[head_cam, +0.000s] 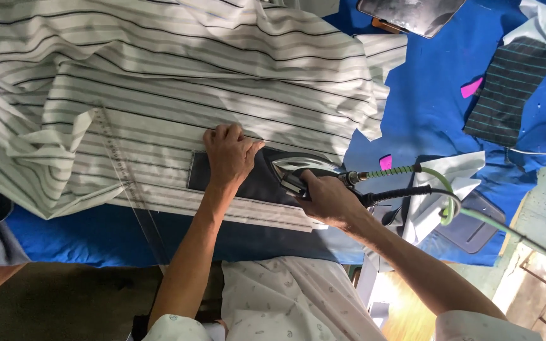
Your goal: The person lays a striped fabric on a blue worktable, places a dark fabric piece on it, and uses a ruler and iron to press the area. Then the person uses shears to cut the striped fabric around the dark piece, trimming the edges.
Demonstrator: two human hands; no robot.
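Fingers of left hand [227, 153] curl flat, pressing dark smooth patch [257, 183] under fingertips; right hand [328, 201] grips shiny metal iron [301, 169] just beside them, atop soft striped cloth [191, 82]; clear ruler [124, 177] left.

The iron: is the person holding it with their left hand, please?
No, the right hand grips the iron by its handle, while the left hand presses flat on the dark fabric piece.

One steam iron [304, 172], one clear ruler [124, 180], one dark fabric panel [257, 183], two pink tags [472, 87], two hands [229, 155].
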